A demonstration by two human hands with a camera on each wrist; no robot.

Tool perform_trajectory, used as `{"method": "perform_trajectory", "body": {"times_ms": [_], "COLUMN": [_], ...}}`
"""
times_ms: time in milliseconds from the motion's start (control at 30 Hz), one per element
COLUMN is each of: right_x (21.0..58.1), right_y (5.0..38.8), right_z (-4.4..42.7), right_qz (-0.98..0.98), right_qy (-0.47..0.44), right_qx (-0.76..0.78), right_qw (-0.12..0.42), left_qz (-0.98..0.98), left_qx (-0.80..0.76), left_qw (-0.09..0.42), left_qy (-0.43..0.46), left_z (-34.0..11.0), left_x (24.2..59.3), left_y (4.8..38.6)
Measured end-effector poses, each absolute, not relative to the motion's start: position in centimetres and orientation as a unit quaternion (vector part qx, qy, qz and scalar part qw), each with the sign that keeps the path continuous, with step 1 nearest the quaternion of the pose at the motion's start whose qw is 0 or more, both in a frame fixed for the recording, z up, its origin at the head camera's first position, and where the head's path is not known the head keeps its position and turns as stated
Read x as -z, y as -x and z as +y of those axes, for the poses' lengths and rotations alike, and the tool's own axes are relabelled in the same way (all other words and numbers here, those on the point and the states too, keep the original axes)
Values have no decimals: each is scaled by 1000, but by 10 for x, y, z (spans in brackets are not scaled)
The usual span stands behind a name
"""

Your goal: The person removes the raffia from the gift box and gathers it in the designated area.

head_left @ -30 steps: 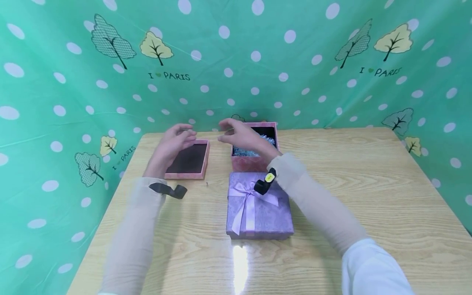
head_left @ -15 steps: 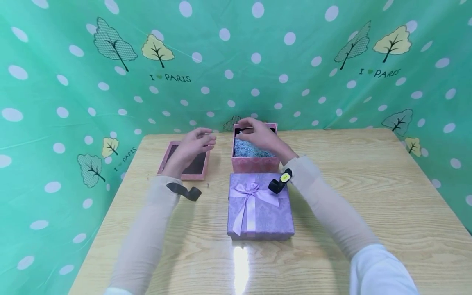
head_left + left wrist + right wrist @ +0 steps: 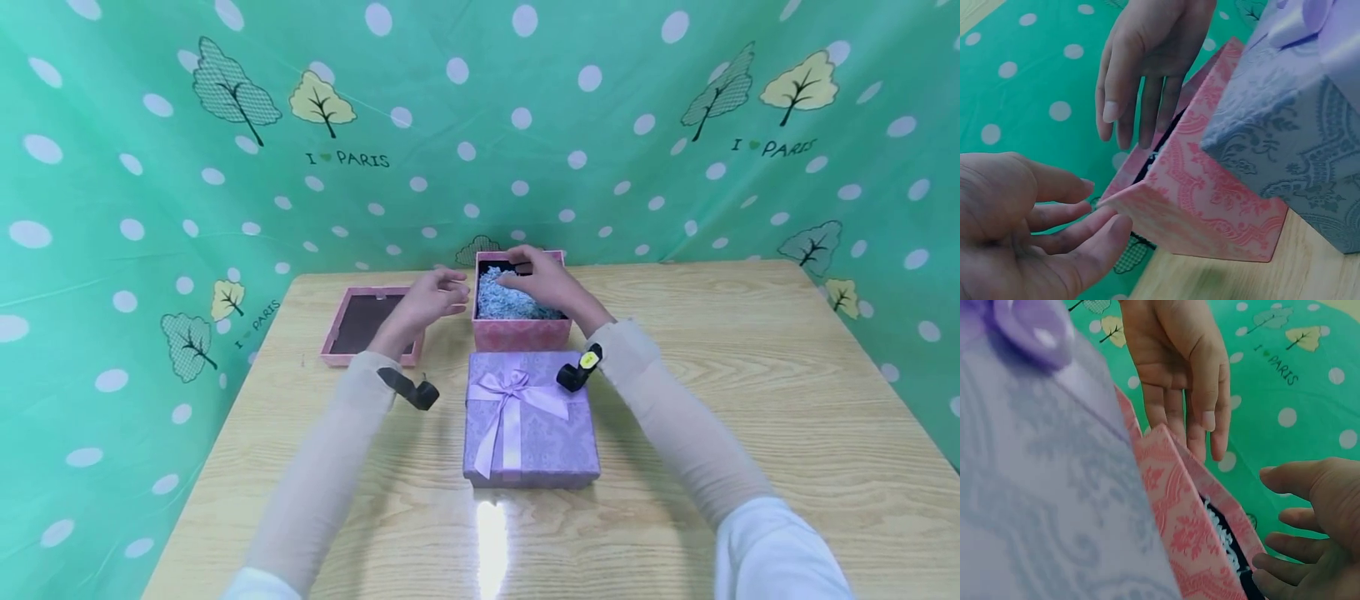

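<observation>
A pink patterned box (image 3: 521,335) stands uncovered at the back of the table, filled with blue shredded paper (image 3: 504,298). Just left of it hovers my left hand (image 3: 427,307), fingers loosely bent and holding nothing; in the left wrist view its fingertips are close to the box's corner, and contact is unclear. Over the box's right part is my right hand (image 3: 553,282), relaxed and gripping nothing visible. A pink lid (image 3: 411,358) with a dark inside lies upturned at the left, partly behind my left hand. Nearer me sits a purple gift box (image 3: 555,442) with a ribbon bow (image 3: 512,385).
The wooden table (image 3: 720,400) reaches back to a green dotted cloth (image 3: 600,108) hanging behind it. The purple box stands directly in front of the pink one, between my forearms. A tiny dark speck lies near the lid.
Both hands have moved to the right: the left from above the lid towards the pink box, the right from the box's left edge to over its right part. More blue paper shows.
</observation>
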State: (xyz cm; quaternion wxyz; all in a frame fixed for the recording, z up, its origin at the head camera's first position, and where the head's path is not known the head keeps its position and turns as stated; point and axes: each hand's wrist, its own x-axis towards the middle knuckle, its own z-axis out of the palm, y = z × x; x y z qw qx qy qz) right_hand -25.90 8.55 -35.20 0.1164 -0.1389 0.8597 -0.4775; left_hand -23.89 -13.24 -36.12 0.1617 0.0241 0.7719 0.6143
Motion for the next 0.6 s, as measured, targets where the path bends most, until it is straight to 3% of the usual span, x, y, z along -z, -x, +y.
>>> {"method": "perform_trajectory", "body": {"times_ms": [600], "right_x": [364], "right_y": [271], "right_z": [89], "right_qz": [886], "right_qy": [123], "right_qx": [428], "right_qw": [129], "left_qz": [795], "left_qx": [-589], "left_qw": [147], "left_qy": [0], "left_z": [-115], "left_x": [367], "left_y": [248]}}
